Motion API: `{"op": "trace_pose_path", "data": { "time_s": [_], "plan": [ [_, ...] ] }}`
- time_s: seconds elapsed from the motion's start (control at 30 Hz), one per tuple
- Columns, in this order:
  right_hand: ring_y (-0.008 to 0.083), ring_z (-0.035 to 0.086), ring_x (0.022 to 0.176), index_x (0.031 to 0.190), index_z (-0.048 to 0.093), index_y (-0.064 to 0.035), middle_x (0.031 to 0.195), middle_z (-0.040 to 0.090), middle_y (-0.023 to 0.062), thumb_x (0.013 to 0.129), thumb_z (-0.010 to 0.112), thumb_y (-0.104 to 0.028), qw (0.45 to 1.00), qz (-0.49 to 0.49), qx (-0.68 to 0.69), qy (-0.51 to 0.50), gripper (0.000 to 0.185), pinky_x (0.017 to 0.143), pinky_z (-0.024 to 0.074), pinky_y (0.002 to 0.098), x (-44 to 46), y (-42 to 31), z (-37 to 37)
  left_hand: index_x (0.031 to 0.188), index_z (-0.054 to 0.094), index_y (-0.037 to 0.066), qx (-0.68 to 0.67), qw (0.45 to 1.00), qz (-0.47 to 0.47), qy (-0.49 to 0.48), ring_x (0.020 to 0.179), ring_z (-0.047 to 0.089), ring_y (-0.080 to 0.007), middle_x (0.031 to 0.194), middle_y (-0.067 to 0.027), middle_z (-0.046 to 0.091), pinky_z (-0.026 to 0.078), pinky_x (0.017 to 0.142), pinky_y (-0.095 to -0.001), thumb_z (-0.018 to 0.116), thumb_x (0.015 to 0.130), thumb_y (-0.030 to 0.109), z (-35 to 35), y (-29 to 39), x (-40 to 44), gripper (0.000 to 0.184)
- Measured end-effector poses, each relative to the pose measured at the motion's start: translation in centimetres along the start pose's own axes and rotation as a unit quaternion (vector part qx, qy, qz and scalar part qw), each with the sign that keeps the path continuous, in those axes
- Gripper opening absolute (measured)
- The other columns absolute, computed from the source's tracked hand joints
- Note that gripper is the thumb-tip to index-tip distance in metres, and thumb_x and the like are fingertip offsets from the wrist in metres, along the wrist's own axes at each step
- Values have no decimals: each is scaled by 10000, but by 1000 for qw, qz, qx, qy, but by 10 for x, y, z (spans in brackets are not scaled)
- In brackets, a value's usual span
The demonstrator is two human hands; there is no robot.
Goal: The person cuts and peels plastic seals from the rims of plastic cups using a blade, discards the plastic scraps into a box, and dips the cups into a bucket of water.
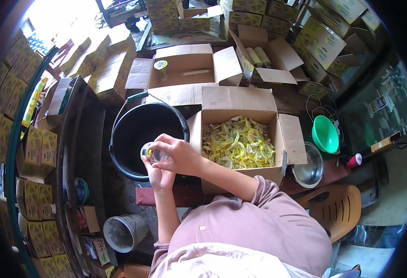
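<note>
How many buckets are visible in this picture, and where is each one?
2. The black bucket is left of the open carton of yellow scraps; the grey bucket is below the black one in view. Others may be hidden.

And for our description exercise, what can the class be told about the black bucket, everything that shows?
The black bucket is round, wide-mouthed and lidless, and looks like plastic. Its thin, metal-looking handle, with a green grip, is swung toward the far side. It stands upright just left of an open cardboard box; whether they touch is unclear. The left hand and right hand, with a clear cup, hide part of its near right rim. Its inside is too dark to read.
</note>
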State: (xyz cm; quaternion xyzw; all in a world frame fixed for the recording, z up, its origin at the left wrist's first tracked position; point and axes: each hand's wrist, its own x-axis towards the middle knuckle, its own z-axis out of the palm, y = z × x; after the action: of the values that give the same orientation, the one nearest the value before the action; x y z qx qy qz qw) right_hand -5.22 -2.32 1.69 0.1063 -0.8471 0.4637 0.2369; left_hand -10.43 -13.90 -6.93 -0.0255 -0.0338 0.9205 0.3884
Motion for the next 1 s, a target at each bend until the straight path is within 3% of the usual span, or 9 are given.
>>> {"op": "trace_pose_path", "data": {
  "time_s": [0.07,0.2,0.27,0.4,0.47,0.53,0.63,0.73,1.0],
  "plan": [
    [285,592,813,1011,561,-60,940,545,118,675,716,-226,1000,-5,20,20,406,711,490,334,6,2,-4,1304,299,59,104,993,-22,50,1171,397,-273,1236,-152,432,310,991,-405,279,856,601,28,-15,-11,703],
    [268,591,789,972,559,-74,940,551,111,676,721,-211,994,-25,-18,106,363,678,493,327,11,13,-23,1308,236,-55,428,875,-201,-108,1093,465,-300,1231,-196,431,385,893,-403,309,747,739,57,-14,-64,975],
    [310,592,739,995,545,-79,895,532,109,686,683,-223,988,-15,-86,-124,368,652,497,365,1,23,-31,1296,258,-51,539,815,-149,-155,936,528,-225,1093,-157,504,439,789,-343,347,730,744,62,2,-72,980],
    [245,594,672,991,574,-73,850,556,106,653,735,-211,996,-38,26,72,399,618,488,334,4,21,-48,1225,355,-1,511,840,176,-40,748,464,-103,845,-45,461,419,661,-235,440,831,565,60,37,-60,695],
    [191,592,672,979,582,-64,803,581,77,630,765,-212,993,47,8,106,421,605,478,297,4,23,-75,1194,378,17,634,664,373,136,775,457,-96,871,-40,458,396,672,-225,447,878,450,41,49,-44,540],
    [139,594,710,927,572,-49,852,610,77,624,776,-231,967,36,-41,247,408,629,483,271,2,54,-102,1150,396,24,720,522,434,144,781,444,-105,874,-36,441,379,684,-230,436,899,388,29,53,-29,444],
    [164,595,709,901,561,-41,807,616,89,663,744,-214,915,146,-16,375,345,653,495,278,-13,103,-173,1108,417,25,761,466,425,152,773,443,-119,860,-37,452,361,721,-248,499,876,314,11,46,-14,379],
    [182,609,758,913,585,15,866,626,121,662,733,-104,846,131,-169,489,315,696,502,297,-19,151,-246,1085,436,30,828,369,383,178,764,446,-123,843,-35,467,345,727,-244,515,861,252,4,41,-15,325],
    [254,611,780,831,602,-45,819,626,120,586,760,-251,829,243,-377,334,357,698,481,348,2,279,-294,1015,451,47,818,366,379,233,735,456,-134,794,-42,462,339,668,-265,491,846,350,10,37,-11,349]
  ]
}}
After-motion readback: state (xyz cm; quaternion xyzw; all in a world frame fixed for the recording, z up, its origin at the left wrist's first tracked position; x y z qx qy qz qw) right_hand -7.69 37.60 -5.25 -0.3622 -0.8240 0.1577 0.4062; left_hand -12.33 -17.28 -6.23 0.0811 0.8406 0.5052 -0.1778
